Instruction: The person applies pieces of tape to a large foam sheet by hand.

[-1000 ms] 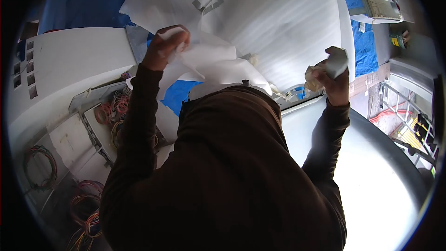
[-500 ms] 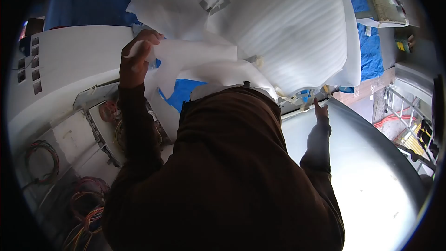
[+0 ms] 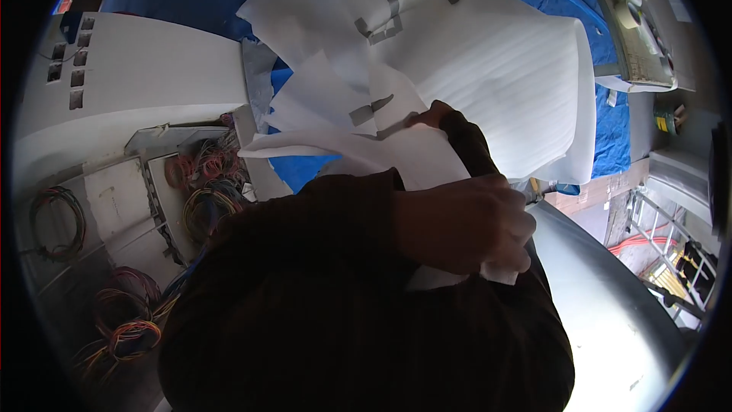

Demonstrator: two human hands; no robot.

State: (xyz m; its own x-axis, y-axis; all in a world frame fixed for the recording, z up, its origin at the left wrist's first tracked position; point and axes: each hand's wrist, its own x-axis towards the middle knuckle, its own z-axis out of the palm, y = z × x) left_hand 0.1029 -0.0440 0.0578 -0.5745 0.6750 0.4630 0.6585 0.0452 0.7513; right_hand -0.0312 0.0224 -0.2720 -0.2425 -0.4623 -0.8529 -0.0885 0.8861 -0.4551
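A large white foam sheet (image 3: 496,69) with strips of grey tape (image 3: 371,111) spreads in front of me. My left hand (image 3: 469,225) reaches across my chest, closed in a fist on a strip of this foam, whose white end shows under the fingers. Farther forward, my right hand (image 3: 432,117) is at the sheet beside a loose flap, its fingers closed against the foam near a grey strip. The fingertips of that hand are dark and partly hidden. Foam runs between the two hands.
Blue tarp (image 3: 610,130) shows behind and under the foam. Coiled wires (image 3: 210,210) hang in an open compartment at the left. A shiny curved panel (image 3: 602,297) lies at the right, with a metal ladder-like frame (image 3: 656,214) beyond. A shelf (image 3: 637,53) holds tape rolls.
My left hand has swung from the far left across my body, drawing foam with it. My right hand has moved from the panel's edge up and left onto the foam.
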